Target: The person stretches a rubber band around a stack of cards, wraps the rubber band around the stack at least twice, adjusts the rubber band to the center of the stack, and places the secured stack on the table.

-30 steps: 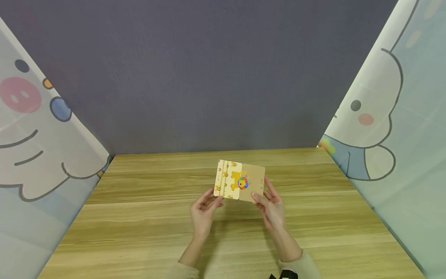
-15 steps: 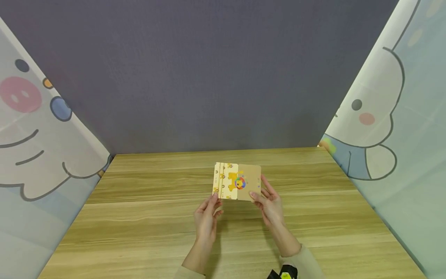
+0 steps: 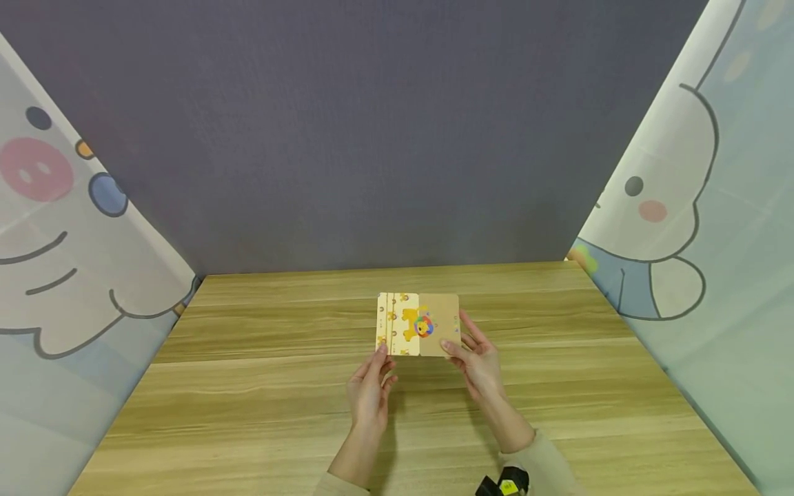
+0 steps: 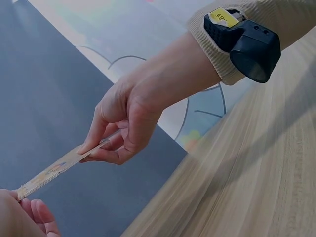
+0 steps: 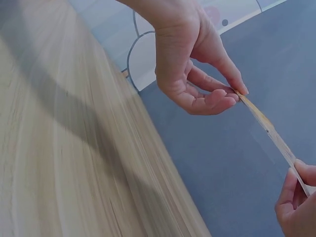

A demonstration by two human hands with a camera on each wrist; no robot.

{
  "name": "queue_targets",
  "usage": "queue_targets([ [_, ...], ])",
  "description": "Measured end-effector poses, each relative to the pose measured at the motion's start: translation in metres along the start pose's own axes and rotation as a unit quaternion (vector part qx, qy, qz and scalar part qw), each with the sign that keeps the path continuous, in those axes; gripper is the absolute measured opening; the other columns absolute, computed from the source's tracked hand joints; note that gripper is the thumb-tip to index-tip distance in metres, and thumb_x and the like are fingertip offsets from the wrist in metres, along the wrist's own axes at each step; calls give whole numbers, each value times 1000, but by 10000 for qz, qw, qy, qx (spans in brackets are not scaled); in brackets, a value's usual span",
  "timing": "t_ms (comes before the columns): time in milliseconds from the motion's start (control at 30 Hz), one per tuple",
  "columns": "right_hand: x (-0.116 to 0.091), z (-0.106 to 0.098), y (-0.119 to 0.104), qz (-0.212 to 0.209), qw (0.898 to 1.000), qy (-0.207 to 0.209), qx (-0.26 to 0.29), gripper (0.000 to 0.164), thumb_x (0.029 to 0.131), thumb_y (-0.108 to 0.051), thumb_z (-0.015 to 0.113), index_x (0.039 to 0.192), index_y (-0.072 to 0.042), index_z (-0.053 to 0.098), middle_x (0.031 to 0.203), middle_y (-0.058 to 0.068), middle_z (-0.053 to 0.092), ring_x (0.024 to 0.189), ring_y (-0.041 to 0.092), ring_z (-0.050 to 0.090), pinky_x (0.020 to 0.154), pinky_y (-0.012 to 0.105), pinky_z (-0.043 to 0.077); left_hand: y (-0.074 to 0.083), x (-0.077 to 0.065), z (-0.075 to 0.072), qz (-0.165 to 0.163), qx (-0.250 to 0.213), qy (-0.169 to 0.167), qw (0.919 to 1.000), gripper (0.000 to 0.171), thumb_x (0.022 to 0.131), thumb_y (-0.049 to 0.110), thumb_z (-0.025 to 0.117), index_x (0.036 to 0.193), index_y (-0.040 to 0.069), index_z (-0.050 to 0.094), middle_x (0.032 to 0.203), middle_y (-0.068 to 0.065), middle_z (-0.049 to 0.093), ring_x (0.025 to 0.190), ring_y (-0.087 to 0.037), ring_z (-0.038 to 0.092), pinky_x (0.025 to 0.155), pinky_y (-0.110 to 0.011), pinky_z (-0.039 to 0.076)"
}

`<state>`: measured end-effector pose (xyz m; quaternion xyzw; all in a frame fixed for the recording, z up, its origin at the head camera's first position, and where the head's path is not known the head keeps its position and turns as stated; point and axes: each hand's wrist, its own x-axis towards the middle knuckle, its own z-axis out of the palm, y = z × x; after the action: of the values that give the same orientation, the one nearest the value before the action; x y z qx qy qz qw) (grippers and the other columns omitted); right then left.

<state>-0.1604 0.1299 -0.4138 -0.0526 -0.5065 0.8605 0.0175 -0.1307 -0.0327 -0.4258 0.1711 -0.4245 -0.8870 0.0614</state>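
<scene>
A small thin notebook point(image 3: 406, 324) is held up above the table, its cover cream on the left and kraft brown on the right, with a cartoon lion in the middle. My left hand point(image 3: 367, 393) pinches its lower left corner, thumb on the cover. At the lower right, my right hand point(image 3: 484, 368) grips it with the thumb in front and fingers behind. Both wrist views catch the notebook point(image 4: 52, 173) nearly edge-on, with thin layers along its side. In the right wrist view, my left hand's thumb and fingertips meet at the notebook's end point(image 5: 254, 111).
The wood-grain table point(image 3: 248, 413) spreads under both hands. A dark grey panel point(image 3: 384, 138) rises behind it. Curtains with cartoon animals hang at the left point(image 3: 37, 289) and right point(image 3: 732, 289). A black wrist device point(image 4: 254, 52) is strapped over the right sleeve.
The notebook has shifted a little left and turned from tilted to nearly level. My left thumb has moved up onto its lower left corner. My right hand keeps its grip.
</scene>
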Motion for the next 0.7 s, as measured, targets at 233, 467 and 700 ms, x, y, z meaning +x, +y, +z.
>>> queue_targets([
  [233,2,-2,0,-149,9991,-109,-369,69,75,14,60,135,-10,36,90,1,65,69,12,60,59,19,50,-2,0,2,57,70,186,9998,12,76,15,70,77,4,68,71,-3,64,64,-10,59,51,-17,47],
  [467,2,1,6,-375,9967,-101,-708,67,74,14,62,133,-8,39,84,0,65,68,13,61,59,21,51,-8,0,2,-38,298,82,9995,15,77,17,70,75,3,68,72,-3,65,64,-10,60,51,-17,48],
  [700,2,4,8,-334,9969,-73,-704,67,73,14,62,132,-10,41,84,2,65,68,13,61,59,23,51,-10,3,0,-203,271,149,9993,14,76,19,70,76,5,69,73,-3,65,64,-9,60,50,-17,47],
])
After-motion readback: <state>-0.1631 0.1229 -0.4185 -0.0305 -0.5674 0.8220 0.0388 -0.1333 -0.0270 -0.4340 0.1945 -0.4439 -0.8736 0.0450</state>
